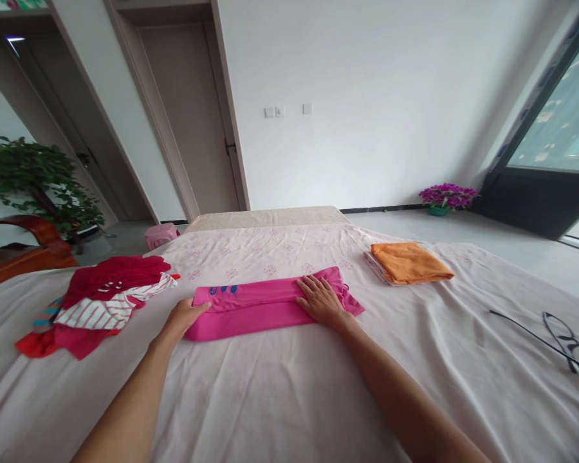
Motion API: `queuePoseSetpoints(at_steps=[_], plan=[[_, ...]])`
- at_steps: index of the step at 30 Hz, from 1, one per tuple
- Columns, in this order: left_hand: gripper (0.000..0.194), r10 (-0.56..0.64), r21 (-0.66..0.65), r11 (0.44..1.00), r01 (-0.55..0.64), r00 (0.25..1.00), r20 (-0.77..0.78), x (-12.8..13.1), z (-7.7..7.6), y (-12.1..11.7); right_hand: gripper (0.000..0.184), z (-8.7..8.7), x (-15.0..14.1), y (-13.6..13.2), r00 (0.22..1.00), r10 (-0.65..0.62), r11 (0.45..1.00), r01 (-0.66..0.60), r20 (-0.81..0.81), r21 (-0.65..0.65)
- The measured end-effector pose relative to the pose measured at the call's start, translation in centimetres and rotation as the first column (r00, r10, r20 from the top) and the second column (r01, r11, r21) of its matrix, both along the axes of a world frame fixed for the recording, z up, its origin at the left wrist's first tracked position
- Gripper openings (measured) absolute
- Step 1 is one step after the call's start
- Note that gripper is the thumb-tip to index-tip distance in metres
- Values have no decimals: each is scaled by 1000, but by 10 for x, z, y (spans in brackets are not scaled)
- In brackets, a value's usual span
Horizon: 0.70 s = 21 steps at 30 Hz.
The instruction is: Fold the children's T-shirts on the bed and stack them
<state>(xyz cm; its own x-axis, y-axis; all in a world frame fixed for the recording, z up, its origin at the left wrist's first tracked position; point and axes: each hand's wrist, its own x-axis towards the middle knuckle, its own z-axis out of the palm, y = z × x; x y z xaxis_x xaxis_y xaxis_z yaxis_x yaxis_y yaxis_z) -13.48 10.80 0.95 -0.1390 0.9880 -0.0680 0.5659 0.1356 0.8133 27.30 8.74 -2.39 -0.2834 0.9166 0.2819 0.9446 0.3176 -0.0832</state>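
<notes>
- A rumpled, flower-printed pale pink sheet (270, 399) spreads before a white wall (367, 77) and brown door (178, 109).
- The folded magenta garment (260, 316) lies mid-sheet, between a clothes pile (96, 312) and folded orange cloth (410, 262).
- Left hand (184, 316): at the garment's left end, thumb on top; fingers hidden, so I cannot tell its grip.
- Right hand (322, 301): palm down near the right end, grip unclosed.

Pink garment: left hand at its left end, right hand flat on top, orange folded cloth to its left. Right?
One slip: the head view shows the orange folded cloth to the pink garment's right. Left hand and right hand are as you say.
</notes>
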Motion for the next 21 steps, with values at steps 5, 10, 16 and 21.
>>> queuePoseSetpoints(at_steps=[5, 10, 16, 21], plan=[[37, -71, 60, 996, 72, 997, -12, 19, 35, 4, 63, 4, -1, -3, 1000, 3, 1000, -4, -14, -4], [39, -249, 43, 968, 247, 965, 76, 76, 63, 9, 61, 5, 0, -3, 999, 8, 1000, -8, -32, 8], [28, -263, 42, 964, 262, 965, 19, 152, 44, 10, 62, 6, 1, -4, 1000, 4, 1000, -4, -30, -7], [21, -198, 82, 975, 207, 974, -106, 191, 19, 12, 63, 7, 0, -4, 1000, 2, 1000, -2, -31, -6]])
